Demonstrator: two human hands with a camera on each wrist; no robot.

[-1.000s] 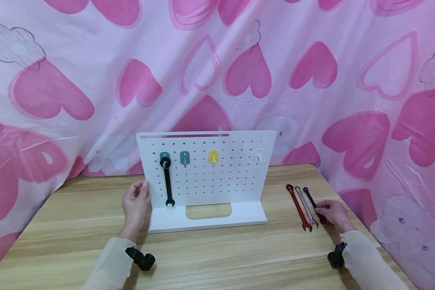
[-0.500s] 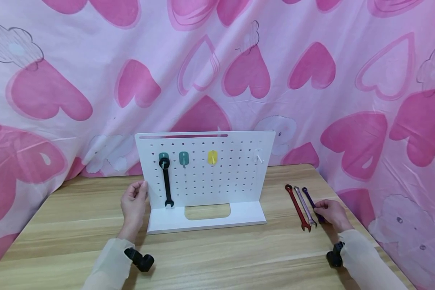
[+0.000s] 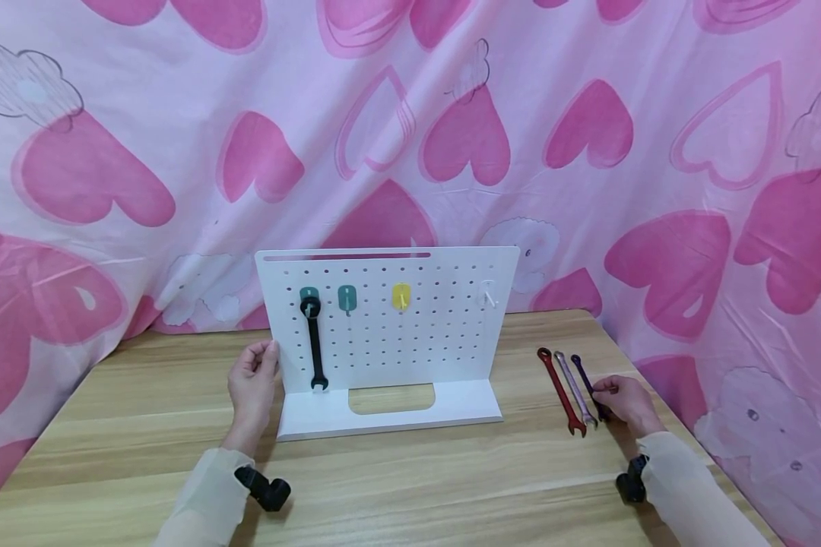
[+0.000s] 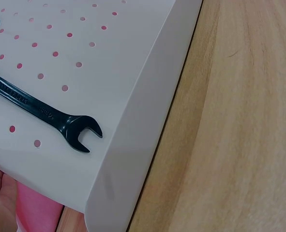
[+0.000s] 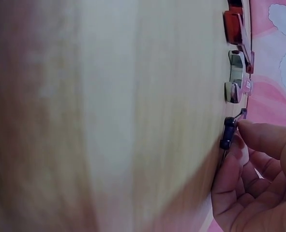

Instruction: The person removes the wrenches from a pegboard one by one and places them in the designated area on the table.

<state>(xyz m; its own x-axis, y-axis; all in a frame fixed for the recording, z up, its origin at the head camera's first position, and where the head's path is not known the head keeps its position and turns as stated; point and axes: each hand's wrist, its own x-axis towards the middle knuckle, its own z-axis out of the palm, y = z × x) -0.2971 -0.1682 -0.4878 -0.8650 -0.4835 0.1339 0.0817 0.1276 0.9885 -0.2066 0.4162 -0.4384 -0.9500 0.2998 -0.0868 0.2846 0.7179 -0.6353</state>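
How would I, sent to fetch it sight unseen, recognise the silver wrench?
Find the white pegboard on the wooden table. Right of it, the silver wrench is the middle of three in a row. Its pale, shiny metal sets it apart from the red wrench and dark wrench flanking it.

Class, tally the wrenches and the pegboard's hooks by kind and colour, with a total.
Black wrench: 1
Red wrench: 1
Silver wrench: 1
Dark blue wrench: 1
Green hooks: 2
Yellow hook: 1
Pale hook: 1
Total: 8
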